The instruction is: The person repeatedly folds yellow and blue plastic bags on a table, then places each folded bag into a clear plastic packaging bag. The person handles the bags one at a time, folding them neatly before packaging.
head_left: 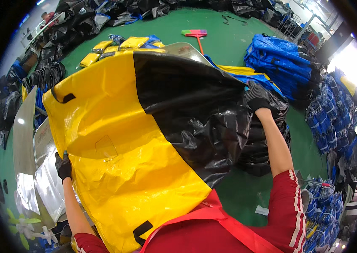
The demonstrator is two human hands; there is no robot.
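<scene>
A large, shiny yellow-and-black tarpaulin bag (115, 139) is stretched out in front of me, hiding most of the surface beneath. Its left half is yellow with short black strap pieces; the right half is black and creased. At the yellow side's left edge, my left hand (63, 166), in a dark glove with its fingers closed, grips the material. My right hand (258, 97), gloved as well, is closed on the far right edge of the black part. More crumpled black sheeting (263, 143) hangs beneath my right forearm.
Folded yellow packs (134, 42) lie beyond the bag. A pink-and-green broom (195, 33) rests on the green floor. Blue bundles (275, 63) are piled at the far right, with several tied blue stacks (330, 114) nearer. Curved metal panels (26, 160) stand at left.
</scene>
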